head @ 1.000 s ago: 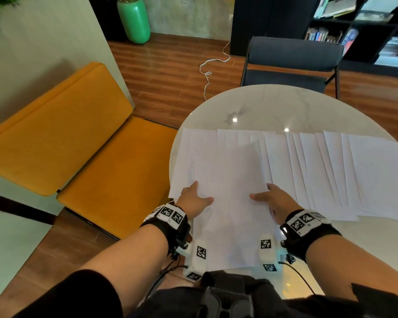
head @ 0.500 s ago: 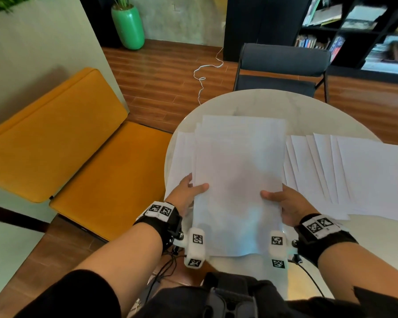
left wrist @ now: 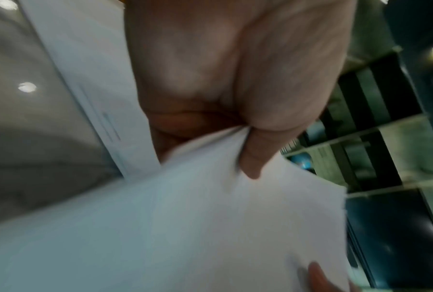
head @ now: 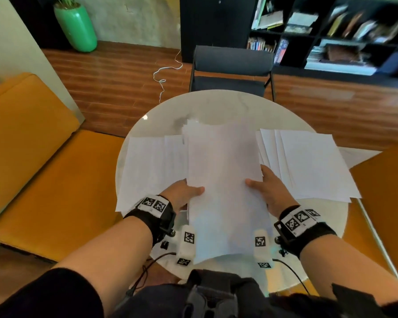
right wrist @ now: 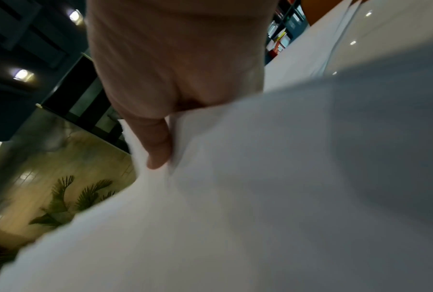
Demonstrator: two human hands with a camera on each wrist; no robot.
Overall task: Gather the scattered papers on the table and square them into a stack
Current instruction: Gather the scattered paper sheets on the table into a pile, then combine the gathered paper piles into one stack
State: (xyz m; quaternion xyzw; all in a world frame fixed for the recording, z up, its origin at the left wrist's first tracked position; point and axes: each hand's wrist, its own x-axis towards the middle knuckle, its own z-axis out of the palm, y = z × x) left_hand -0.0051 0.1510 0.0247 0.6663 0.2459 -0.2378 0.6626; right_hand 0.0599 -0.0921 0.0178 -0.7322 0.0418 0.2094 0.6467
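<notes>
A bundle of white sheets is held tilted above the round white table. My left hand grips its left edge with the thumb on top, and the left wrist view shows the thumb pinching the paper bundle. My right hand grips the right edge the same way, thumb on top of the bundle. Loose sheets lie fanned on the table to the left. Another fan of sheets lies to the right, partly under my right hand.
An orange bench runs along the left of the table, and an orange seat stands at the right. A dark chair faces me across the table. Behind it are a bookshelf, a green vase and a white cable on the floor.
Both hands have lifted a bundle of sheets off the spread and drawn it toward the table's middle. The fan on the right now lies apart from the bundle.
</notes>
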